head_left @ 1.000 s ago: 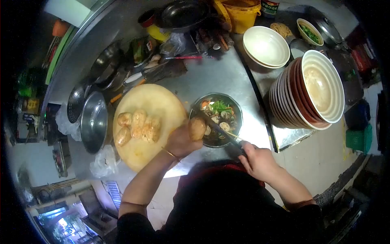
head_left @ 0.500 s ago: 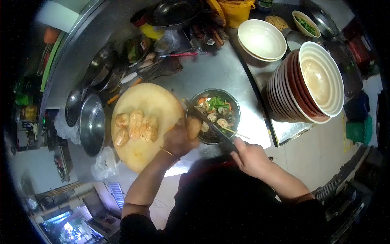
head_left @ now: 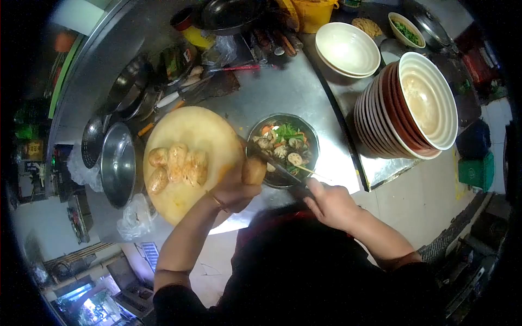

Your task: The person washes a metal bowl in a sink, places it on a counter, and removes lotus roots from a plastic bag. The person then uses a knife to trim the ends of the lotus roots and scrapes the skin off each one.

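Observation:
My left hand is wrapped round a brown potato-like piece, between the round board and the dark bowl. In my right hand is the handle of a dark knife; its blade slants up and left over the bowl, close to the held piece. The bowl contains greens, lotus slices, mushrooms and orange bits, and a thin stick rests across its edge. Several glossy brown pieces lie on the round yellow board.
Stacked large bowls and two white bowls stand at the right. A metal basin, a plastic bag and a strainer are at the left. Pans, utensils and a yellow bucket stand behind.
The whole view has shifted, so the board and bowls appear slightly higher and further left. My left hand still grips the brown piece, and my right hand keeps the knife over the bowl.

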Demonstrator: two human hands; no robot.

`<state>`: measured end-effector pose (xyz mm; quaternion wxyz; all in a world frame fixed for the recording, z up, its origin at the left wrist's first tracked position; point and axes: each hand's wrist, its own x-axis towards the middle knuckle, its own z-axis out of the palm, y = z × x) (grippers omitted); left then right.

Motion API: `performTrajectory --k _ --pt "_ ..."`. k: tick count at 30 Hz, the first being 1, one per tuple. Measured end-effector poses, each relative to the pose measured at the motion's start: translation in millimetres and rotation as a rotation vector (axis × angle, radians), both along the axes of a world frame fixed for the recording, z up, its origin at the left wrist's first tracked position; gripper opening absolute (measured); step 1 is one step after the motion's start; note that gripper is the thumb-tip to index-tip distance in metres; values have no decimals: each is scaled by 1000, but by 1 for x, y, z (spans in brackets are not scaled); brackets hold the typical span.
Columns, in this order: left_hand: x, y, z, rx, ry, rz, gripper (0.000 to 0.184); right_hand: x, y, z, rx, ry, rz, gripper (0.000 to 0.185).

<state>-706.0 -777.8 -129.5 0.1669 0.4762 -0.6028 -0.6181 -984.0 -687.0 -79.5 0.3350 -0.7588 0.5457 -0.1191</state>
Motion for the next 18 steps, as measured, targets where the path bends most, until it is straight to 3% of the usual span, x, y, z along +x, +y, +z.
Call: performTrajectory --k 3,6,9,11,13,15,18 --pt "3 -10 -4 27 -48 -147 82 1 -6 -4 -18 27 15 30" --pt "-16 -5 11 -252 -759 -60 82 7 -11 -16 -124 -82 -51 28" --pt "-16 -11 15 -168 -683 -105 79 6 -13 -13 -97 -15 -46 28" --pt "-11 -16 -5 -98 -225 -105 78 5 -13 -14 -125 -23 -29 28" --pt "-7 -16 -17 -149 -229 -110 78 5 -14 -17 -134 -32 -35 28" --pt "-20 -10 13 -318 -693 -108 79 7 -15 -20 -118 -41 -52 29" --pt "-25 -12 6 -413 -823 -81 83 12 -17 -15 -45 -69 -120 30"
